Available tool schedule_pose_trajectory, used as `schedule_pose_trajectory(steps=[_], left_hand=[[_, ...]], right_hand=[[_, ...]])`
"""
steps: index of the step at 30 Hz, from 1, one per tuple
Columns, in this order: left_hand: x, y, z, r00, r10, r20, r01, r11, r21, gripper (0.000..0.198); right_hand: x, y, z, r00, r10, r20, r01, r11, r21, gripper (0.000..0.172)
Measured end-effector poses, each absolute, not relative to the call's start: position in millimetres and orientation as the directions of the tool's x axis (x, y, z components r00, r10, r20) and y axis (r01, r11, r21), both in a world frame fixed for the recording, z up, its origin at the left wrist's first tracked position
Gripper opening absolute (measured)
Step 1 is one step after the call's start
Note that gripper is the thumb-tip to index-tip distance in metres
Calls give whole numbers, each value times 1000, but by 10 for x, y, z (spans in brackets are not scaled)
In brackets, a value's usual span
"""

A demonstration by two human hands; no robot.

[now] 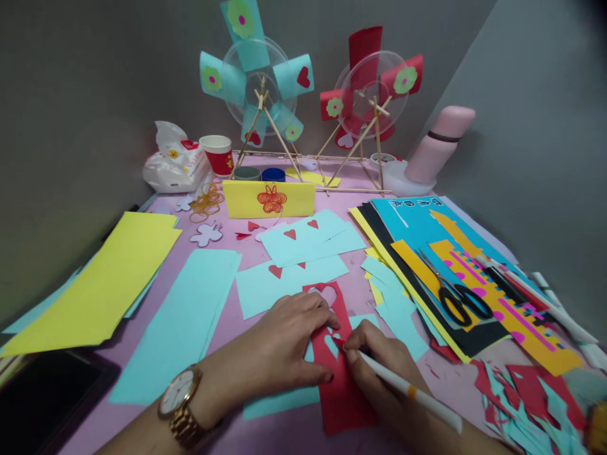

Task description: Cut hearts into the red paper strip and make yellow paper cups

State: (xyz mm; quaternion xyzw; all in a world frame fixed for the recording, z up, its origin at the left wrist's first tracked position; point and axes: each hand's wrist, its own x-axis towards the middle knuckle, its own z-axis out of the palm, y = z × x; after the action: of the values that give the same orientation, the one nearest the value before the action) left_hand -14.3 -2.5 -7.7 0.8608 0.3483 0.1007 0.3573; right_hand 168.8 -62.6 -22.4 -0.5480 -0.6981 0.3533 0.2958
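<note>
My right hand [386, 366] grips a white marker [417, 398] with a red tip. The tip touches the edge of a heart-shaped hole in a red paper strip [344, 407]. Spread over the strip's left side, my left hand [291, 335] presses it flat, with a watch [179, 393] on the wrist. Light blue paper [284, 402] lies beneath the strip and shows through the hole. A second cut-out sits near the strip's top. Just beyond are light blue cards [313, 237] with small red hearts on them.
Two paper pinwheels on stick frames [260, 101] [374, 120] stand at the back, near a paper cup [218, 155] and pink bottle [439, 148]. Yellow sheets [102, 278] lie left. Scissors [458, 294] rest on coloured sheets at right, above paper scraps [526, 401].
</note>
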Motion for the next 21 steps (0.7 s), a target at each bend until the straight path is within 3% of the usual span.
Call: schedule_pose_trajectory(steps=[21], left_hand=[[-134, -23, -79, 741, 668, -64, 521, -513, 682, 36]], right_hand=[[1677, -575, -239, -311, 947, 74, 581, 251, -774, 15]])
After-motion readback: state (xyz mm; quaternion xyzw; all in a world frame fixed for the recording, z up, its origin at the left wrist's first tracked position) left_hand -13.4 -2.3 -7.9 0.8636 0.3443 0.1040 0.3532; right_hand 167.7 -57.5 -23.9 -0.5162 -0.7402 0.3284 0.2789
